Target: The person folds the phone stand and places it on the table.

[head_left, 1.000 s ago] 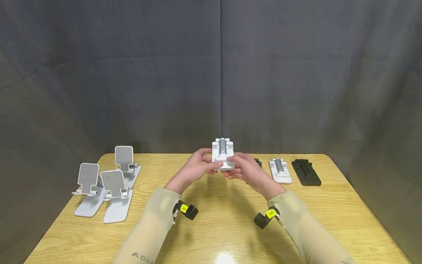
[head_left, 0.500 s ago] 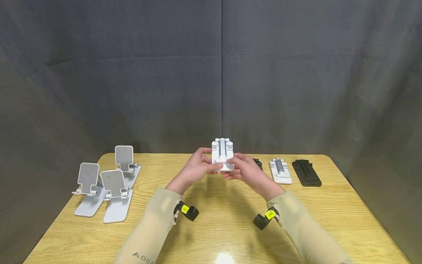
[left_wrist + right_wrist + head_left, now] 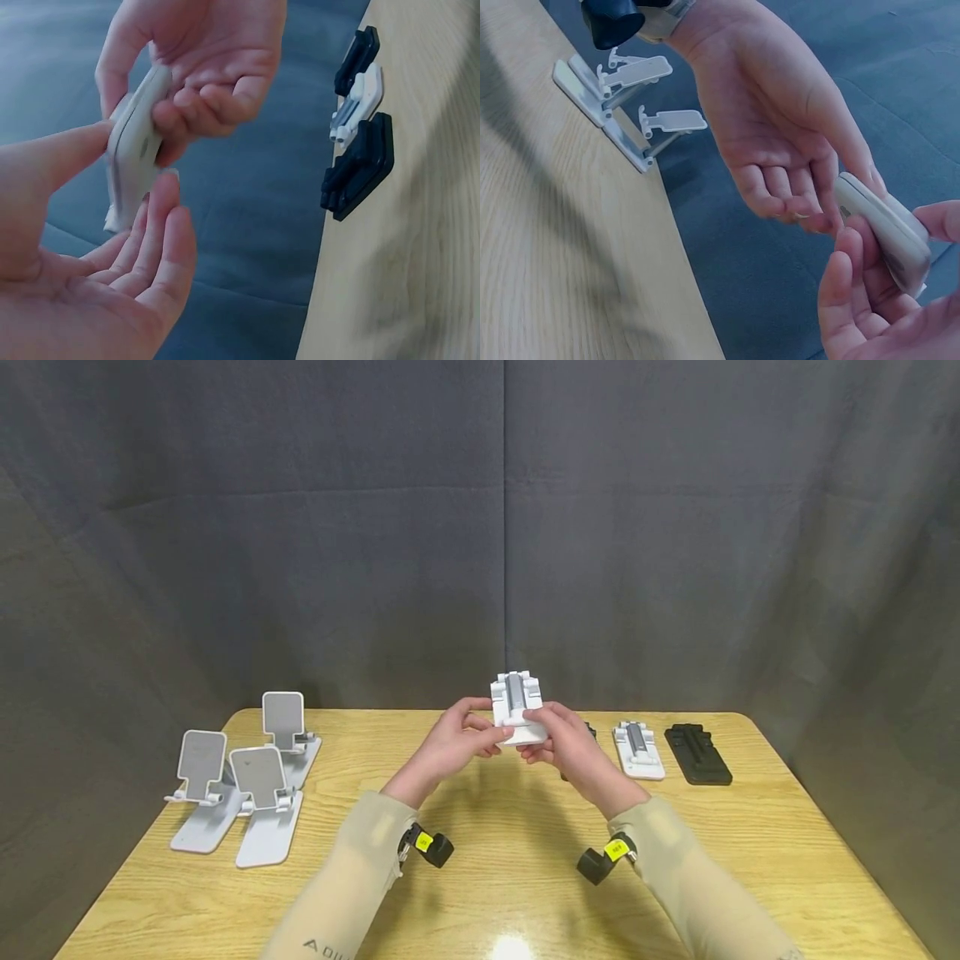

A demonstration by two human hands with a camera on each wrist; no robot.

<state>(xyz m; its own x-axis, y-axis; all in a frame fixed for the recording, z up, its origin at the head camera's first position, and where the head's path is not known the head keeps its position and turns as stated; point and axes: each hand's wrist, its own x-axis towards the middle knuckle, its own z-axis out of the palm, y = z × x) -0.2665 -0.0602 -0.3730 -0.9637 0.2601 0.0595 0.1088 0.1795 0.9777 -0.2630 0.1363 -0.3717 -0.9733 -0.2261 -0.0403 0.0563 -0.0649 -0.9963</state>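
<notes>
A folded white phone stand (image 3: pixel 517 697) with a grey hinge arm is held up above the far side of the table in the head view, slightly tilted. My left hand (image 3: pixel 448 745) pinches its lower left edge, thumb in front and fingers behind. From the other side my right hand (image 3: pixel 566 747) grips the lower right edge, its thumb lying on the front. In the left wrist view the stand (image 3: pixel 139 146) appears edge-on between both hands. The right wrist view shows the stand's smooth rear edge (image 3: pixel 881 225) with fingertips against it.
Several unfolded white stands (image 3: pixel 270 835) with grey plates stand at the table's left. On the right lie a folded white stand (image 3: pixel 638 752) and a folded black one (image 3: pixel 697 753); another black stand (image 3: pixel 356 60) is mostly hidden behind my right hand in the head view. A dark curtain (image 3: pixel 375 568) hangs behind.
Both hands have shifted slightly to the right with the white phone stand, which has also tilted a little. The stands on the table have stayed put.
</notes>
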